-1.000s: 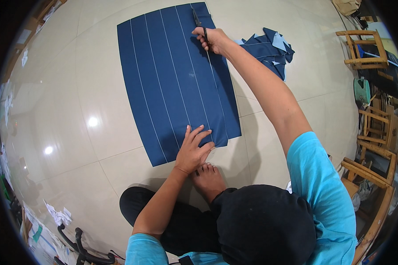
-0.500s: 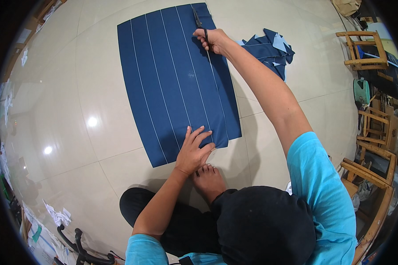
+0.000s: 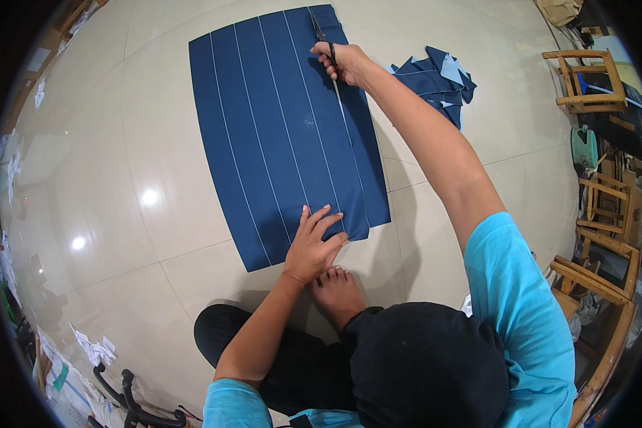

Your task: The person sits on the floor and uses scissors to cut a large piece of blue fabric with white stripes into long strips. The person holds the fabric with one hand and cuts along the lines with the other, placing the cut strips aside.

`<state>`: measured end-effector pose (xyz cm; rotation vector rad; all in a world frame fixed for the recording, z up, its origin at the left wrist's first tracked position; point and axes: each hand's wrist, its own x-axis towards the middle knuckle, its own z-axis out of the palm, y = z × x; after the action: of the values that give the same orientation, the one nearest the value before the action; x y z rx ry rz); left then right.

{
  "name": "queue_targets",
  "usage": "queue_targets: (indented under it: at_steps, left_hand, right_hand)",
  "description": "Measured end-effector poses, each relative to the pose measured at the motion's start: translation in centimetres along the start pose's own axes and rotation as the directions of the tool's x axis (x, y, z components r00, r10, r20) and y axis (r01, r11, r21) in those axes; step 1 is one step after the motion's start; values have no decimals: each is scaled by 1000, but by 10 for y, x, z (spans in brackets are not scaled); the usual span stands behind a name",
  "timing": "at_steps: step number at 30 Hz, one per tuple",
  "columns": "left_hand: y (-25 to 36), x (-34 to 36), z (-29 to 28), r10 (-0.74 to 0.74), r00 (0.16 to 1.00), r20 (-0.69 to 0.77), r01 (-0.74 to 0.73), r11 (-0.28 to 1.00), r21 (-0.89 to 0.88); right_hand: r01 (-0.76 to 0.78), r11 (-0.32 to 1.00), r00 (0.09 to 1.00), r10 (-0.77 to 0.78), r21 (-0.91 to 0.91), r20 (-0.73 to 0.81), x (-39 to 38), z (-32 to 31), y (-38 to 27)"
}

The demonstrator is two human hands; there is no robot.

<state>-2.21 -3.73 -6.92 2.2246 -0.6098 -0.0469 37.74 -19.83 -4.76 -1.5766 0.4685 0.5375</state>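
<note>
A dark blue piece of fabric (image 3: 271,135) with several white lines along its length lies flat on the tiled floor in front of me. Near its far right end, my right hand (image 3: 337,63) grips black-handled scissors (image 3: 319,30), their blades pointing away from me. A slit runs from the near edge up to the scissors, parting a strip (image 3: 367,171) on the right. My left hand (image 3: 314,242) rests spread on the near edge of the fabric, fingers apart. My bare foot (image 3: 339,294) is just below that hand.
A crumpled heap of blue fabric pieces (image 3: 435,85) with pale undersides lies right of the sheet. Wooden stools (image 3: 590,82) and a wooden frame (image 3: 606,289) line the right side. At lower left are a black chair base (image 3: 132,399) and white scraps (image 3: 94,347).
My right hand and the scissors have barely moved, and the slit looks slightly wider. My left hand stays in place on the fabric.
</note>
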Motion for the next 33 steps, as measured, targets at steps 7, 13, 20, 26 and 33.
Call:
queue_targets:
  at_steps: [7, 13, 20, 26, 33]
  left_hand:
    - [2, 1, -1, -6, 1000, -12, 6, 1000, -6]
    - [1, 1, -1, -8, 1000, 6, 8, 1000, 11]
    - [2, 1, -2, -5, 1000, -14, 5, 1000, -8]
    - [2, 2, -2, 0, 1000, -14, 0, 1000, -4]
    - [0, 0, -2, -7, 1000, 16, 7, 1000, 7]
  right_hand:
    - [-7, 1000, 1000, 7, -2, 2, 10, 1, -5]
    - [-8, 1000, 1000, 8, 6, 14, 16, 1, -5]
    - [-15, 1000, 1000, 15, -17, 7, 16, 2, -4]
    - [-9, 1000, 1000, 9, -24, -1, 16, 1, -5]
    - [14, 1000, 1000, -14, -2, 1, 15, 2, -9]
